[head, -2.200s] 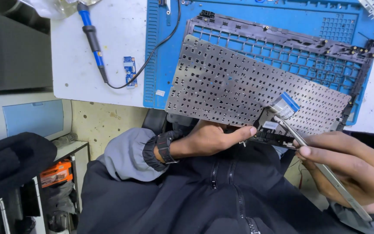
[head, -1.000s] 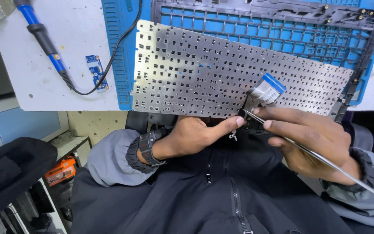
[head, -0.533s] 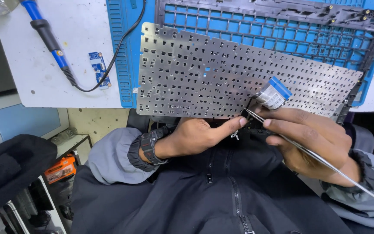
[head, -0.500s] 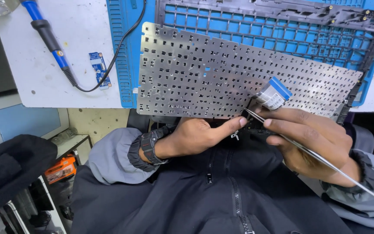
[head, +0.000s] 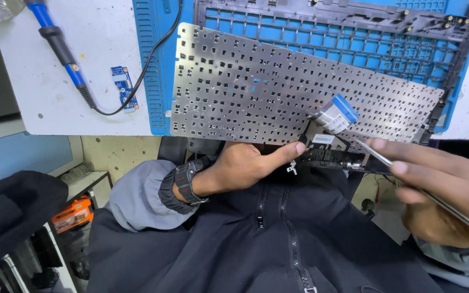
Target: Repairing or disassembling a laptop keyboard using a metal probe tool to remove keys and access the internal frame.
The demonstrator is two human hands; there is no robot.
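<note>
A white surface (head: 39, 97), scuffed and speckled, fills the upper left of the frame, and a blue ribbed work mat (head: 156, 65) covers it from the upper middle to the upper right. On the mat lies a dark plastic keyboard frame (head: 354, 27), its grid of openings showing the blue beneath. Over its near edge, reaching out past the edge of the surface, rests a silver perforated keyboard backplate (head: 256, 92), tilted down to the right. At upper left a blue-handled soldering iron (head: 55, 38) lies on the white top, its black cord curving up over the mat, with a small blue circuit board (head: 123, 87) just beside the cord.

The left hand (head: 245, 165), a dark watch at its wrist, is curled under the backplate's near edge, its thumb stretched to a black strip beside a blue-tipped ribbon cable (head: 335, 114). The right hand (head: 441, 190), at lower right, has its fingers pinched on slim metal tweezers (head: 392, 163), whose tip points toward the ribbon cable.

Below the surface, at left, are a pale yellowish wall, a dark cloth bundle and an orange object on a low shelf.
</note>
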